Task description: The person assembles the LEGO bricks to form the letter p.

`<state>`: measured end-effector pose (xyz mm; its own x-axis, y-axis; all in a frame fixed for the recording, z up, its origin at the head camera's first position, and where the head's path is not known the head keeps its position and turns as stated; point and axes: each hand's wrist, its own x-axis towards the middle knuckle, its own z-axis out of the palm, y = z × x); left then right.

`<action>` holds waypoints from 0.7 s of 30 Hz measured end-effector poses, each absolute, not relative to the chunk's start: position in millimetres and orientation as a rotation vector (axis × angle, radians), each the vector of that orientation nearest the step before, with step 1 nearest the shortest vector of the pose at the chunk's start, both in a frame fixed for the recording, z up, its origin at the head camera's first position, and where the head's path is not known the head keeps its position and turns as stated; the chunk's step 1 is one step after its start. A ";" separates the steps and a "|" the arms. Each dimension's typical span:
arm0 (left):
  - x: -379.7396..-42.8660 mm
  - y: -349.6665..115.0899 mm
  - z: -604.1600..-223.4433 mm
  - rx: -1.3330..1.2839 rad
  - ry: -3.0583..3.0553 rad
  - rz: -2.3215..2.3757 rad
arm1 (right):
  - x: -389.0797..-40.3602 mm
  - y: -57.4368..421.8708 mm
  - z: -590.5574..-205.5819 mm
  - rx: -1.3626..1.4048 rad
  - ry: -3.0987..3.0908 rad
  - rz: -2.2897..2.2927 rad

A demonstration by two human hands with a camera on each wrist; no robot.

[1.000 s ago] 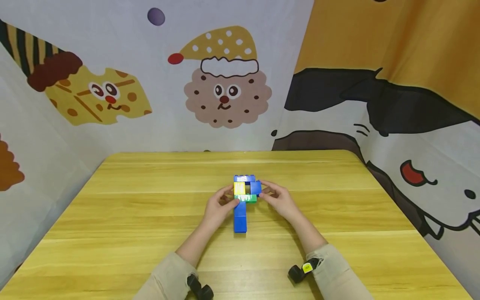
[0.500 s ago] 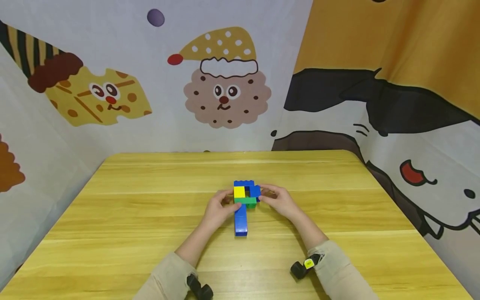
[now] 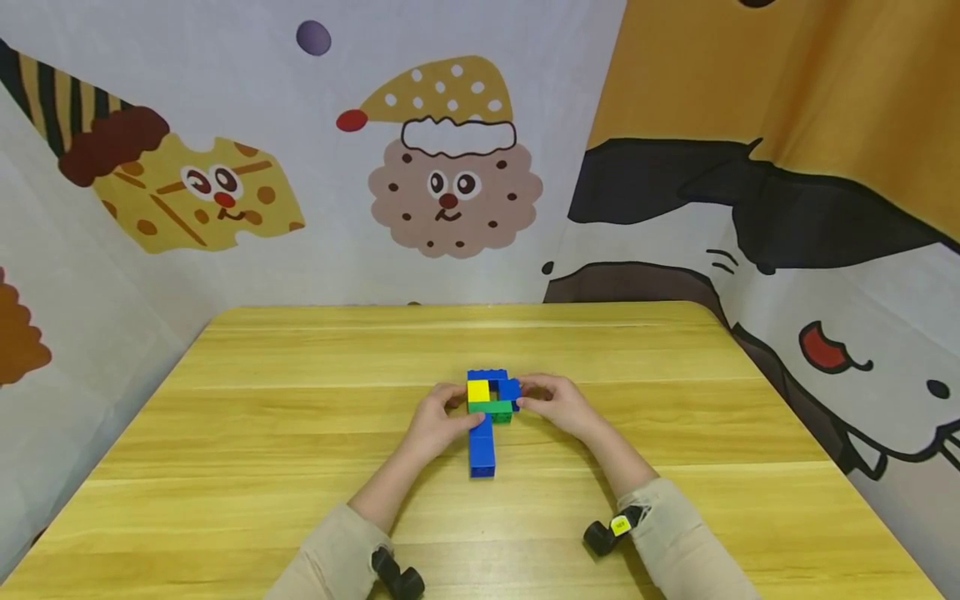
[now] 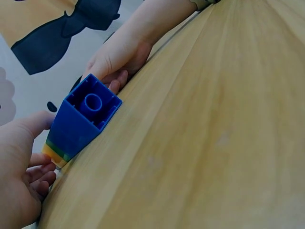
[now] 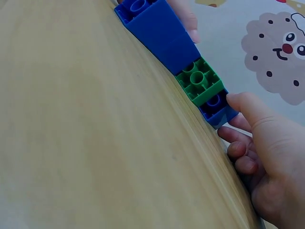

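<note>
In the head view, a toy building-block assembly lies at the middle of the table, made of joined blue, yellow and green blocks. Its near end is a blue stem (image 3: 482, 450); beyond that come a green block (image 3: 491, 408), a yellow block (image 3: 478, 391) and a blue bar (image 3: 487, 375) around a small gap. My left hand (image 3: 441, 421) pinches the left side, thumb on the stem close to the green block. My right hand (image 3: 558, 404) pinches the blue block (image 3: 509, 390) on the right. Hollow undersides of blocks show in both wrist views.
The wooden table (image 3: 262, 433) extends around the hands. Behind it hangs a cloth (image 3: 315, 275) printed with cartoon figures. A black wrist device (image 3: 397, 575) sits at the left sleeve, another wrist device (image 3: 609, 535) at the right.
The block assembly has shifted slightly toward the person and tipped, so the stem's near end face now shows. Both hands have kept hold and moved slightly with it.
</note>
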<state>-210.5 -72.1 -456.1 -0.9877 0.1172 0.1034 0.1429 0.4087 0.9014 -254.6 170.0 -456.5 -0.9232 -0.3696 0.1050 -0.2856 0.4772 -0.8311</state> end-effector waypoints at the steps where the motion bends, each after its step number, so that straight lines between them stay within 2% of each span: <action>1: -210.5 -72.3 -456.0 -0.241 -2.621 -1.678 | -254.6 170.1 -456.4 -0.582 2.624 -1.445; 21: -208.7 -72.4 -454.3 -0.214 -2.623 -1.688 | -253.2 170.9 -456.3 -0.558 2.552 -1.496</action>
<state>-208.7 -72.4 -454.3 -0.9905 0.1066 0.0868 0.1232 0.4077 0.9048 -253.2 170.9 -456.3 -0.9228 -0.3783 0.0726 -0.2481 0.4397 -0.8632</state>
